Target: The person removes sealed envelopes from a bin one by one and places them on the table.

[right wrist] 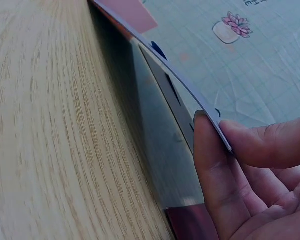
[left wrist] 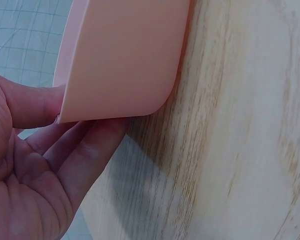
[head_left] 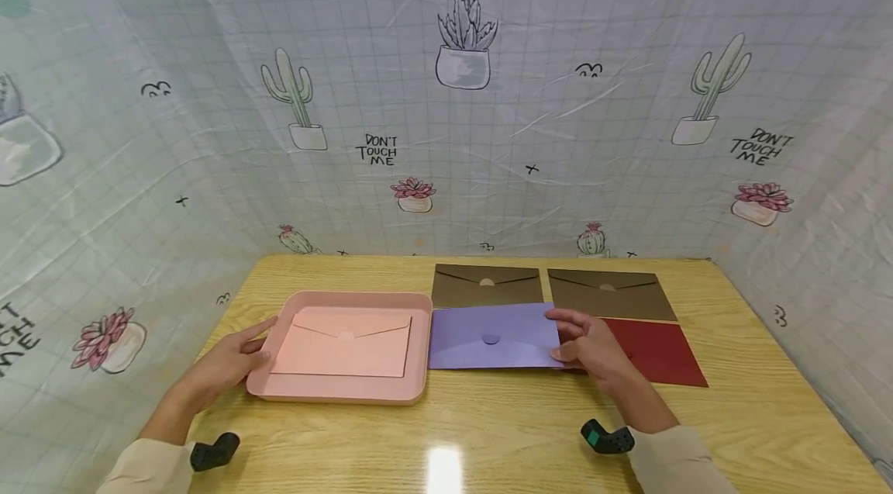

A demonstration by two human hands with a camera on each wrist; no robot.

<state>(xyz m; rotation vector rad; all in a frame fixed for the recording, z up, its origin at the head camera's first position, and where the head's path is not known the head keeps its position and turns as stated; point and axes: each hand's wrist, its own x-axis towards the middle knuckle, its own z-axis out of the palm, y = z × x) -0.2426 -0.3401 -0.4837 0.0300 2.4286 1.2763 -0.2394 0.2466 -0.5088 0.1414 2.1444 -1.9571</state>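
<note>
I've got the right hand (head_left: 593, 349) on my feed pinching the purple envelope (head_left: 488, 350) — its held end up off the table (head_left: 523, 424) — just right of the pink tray (head_left: 335, 389), which the left hand (head_left: 223, 364) pinches.

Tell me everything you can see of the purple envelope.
The purple envelope is a flat, paper-looking rectangle with a darker rounded tab mid-face. The right hand pinches its right end between thumb and fingers, holding that end above the table, so it tilts. Its left end is beside the pink tray; whether they touch, I cannot tell.
</note>
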